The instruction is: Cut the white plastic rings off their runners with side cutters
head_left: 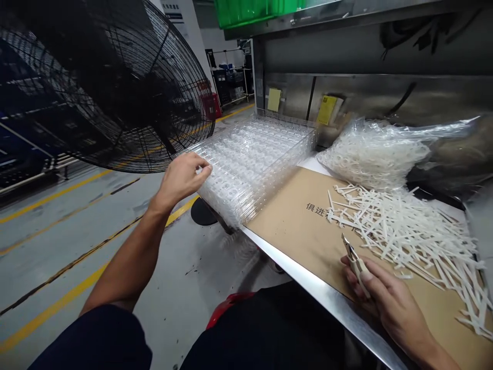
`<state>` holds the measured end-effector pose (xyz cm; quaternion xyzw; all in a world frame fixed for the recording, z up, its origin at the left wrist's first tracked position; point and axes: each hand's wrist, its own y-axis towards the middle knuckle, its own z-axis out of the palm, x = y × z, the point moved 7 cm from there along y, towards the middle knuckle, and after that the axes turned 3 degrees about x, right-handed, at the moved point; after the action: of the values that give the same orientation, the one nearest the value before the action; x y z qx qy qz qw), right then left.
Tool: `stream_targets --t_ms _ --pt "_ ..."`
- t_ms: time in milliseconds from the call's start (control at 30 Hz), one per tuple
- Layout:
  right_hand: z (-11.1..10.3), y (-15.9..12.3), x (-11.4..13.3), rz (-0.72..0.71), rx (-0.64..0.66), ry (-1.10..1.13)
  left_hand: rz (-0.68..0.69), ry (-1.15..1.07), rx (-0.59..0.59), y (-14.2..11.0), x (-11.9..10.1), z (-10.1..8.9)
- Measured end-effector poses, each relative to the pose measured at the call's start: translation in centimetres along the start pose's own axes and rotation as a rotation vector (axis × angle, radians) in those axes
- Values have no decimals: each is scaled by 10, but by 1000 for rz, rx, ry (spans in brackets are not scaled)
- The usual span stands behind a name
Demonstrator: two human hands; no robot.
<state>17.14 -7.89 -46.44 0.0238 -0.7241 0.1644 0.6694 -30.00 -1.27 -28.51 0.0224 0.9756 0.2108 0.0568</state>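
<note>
Nippers (356,264) gripped in R hand (389,303), fingers clamped round the white handles, metal tips pointing up, just over cardboard (292,231) near the steel table edge (327,293). Clear tray (277,169) of moulded parts set at far end of cardboard, its near corner touched by L hand (181,180), fingers together & curled on the rim. White sprues (408,241) heaped on cardboard just beside R hand, bag of white rings (370,154) behind, big black fan (108,87) off to the left.
</note>
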Motion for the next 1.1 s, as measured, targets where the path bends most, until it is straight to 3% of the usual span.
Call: stream_targets --t_ms 100,333,400,500,600,667,833,967,1100 --pt "4 1 1 3 24 10 -17 -12 83 6 6 7" --pt "6 0 2 9 40 -1 -11 22 136 7 10 11" --pt "5 1 1 -15 57 -27 -4 -22 64 5 9 2" --pt "4 3 5 -128 44 -186 39 -121 -174 -7 -6 -20" --pt "17 -7 31 -481 39 -572 198 -276 -311 -31 -50 -28" --pt "42 -23 47 -801 158 -818 292 -387 -280 -48 -87 -20" --pt "57 -22 47 -848 254 -943 505 -658 97 -63 -186 37" --pt "60 -25 41 -869 292 -994 732 -734 317 -46 -271 83" --pt "63 -28 38 -896 321 -1046 990 -704 448 -29 -352 119"
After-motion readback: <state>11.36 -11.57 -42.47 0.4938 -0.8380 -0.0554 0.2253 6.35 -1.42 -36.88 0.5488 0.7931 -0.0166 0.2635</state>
